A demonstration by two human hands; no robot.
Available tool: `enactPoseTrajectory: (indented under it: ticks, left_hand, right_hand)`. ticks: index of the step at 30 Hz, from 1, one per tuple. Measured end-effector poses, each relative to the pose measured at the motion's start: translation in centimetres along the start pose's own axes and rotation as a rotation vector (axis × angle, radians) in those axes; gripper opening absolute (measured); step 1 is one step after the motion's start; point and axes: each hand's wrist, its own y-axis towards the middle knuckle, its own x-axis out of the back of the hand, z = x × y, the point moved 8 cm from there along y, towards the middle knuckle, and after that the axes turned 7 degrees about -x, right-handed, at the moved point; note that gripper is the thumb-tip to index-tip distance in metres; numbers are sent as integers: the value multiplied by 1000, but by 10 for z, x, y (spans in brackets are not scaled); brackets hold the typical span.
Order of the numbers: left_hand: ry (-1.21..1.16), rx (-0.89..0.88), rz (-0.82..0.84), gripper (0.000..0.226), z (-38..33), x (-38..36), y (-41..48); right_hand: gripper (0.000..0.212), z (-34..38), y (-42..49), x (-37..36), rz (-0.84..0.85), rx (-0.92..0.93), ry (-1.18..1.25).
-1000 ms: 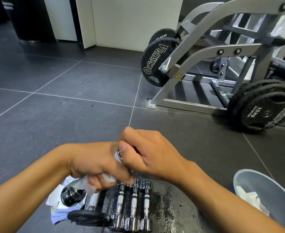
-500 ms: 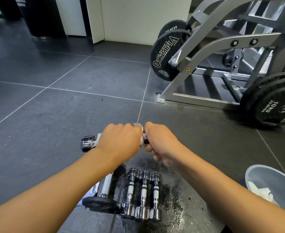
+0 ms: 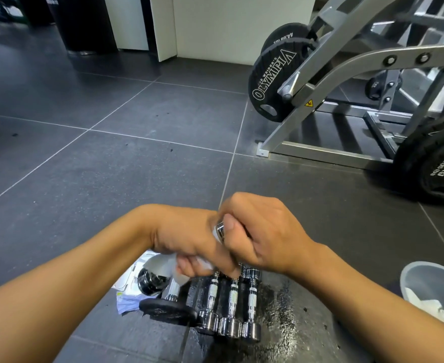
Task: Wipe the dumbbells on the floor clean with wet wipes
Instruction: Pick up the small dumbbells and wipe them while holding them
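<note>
dumbbell (image 3: 151,281) | axis lower-left to upper-right | left hand (image 3: 187,239), right hand (image 3: 262,237) grip

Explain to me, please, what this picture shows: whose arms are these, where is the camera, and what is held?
There is no machine doing the work: these are a person's two bare arms. The single picture comes from a camera worn on the person's head, looking forward and down. The left hand grips a white wet wipe wrapped round a chrome dumbbell; the right hand grips that dumbbell's other end. Below them, on the dark tiled floor, three more chrome dumbbells lie side by side on a wet patch, next to one with a black end. At the right is a grey bin with crumpled white wipes inside. Behind stands a gym machine with black weight plates.
</note>
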Motion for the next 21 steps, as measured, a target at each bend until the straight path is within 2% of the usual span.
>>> enactPoseTrajectory:
  ticks: [1, 3, 6, 9, 10, 12, 13, 15, 17, 19, 21]
  left_hand:
    - [-20, -12, -72, 48, 0, 4, 2]
    - [68, -42, -339, 42, -3, 26, 6]
    - [540, 3, -649, 22, -6, 58, 11]
    - [938, 211, -720, 21, 5, 64, 17]
    - [1062, 270, -731, 21, 5, 63, 18]
    - [1288, 302, -748, 21, 1, 58, 21]
    - [1343, 294, -754, 20, -1, 57, 22]
    - [1320, 289, -764, 18, 0, 61, 22]
    - [1142, 282, -769, 19, 11, 69, 22]
    - [988, 203, -757, 22, 14, 75, 23]
    - [865, 75, -701, 22, 6, 73, 23]
  right_hand:
    - [37, -6, 1, 0, -12, -69, -10]
    - [26, -25, 4, -5, -5, -332, -20]
    - [23, -59, -3, -21, 86, -812, 66]
    - [23, -77, -25, -45, 320, -1194, 188]
    - [25, -79, -38, -57, 428, -1322, 316]
    - [33, -75, -60, -73, 521, -1570, 658]
    - [35, -75, -64, -75, 523, -1607, 744]
    - [30, -83, -59, -74, 447, -1537, 709]
    - [22, -87, -37, -62, 310, -1288, 534]
    - [28, -86, -18, -46, 210, -1037, 334]
    - [30, -73, -9, -38, 207, -814, 234]
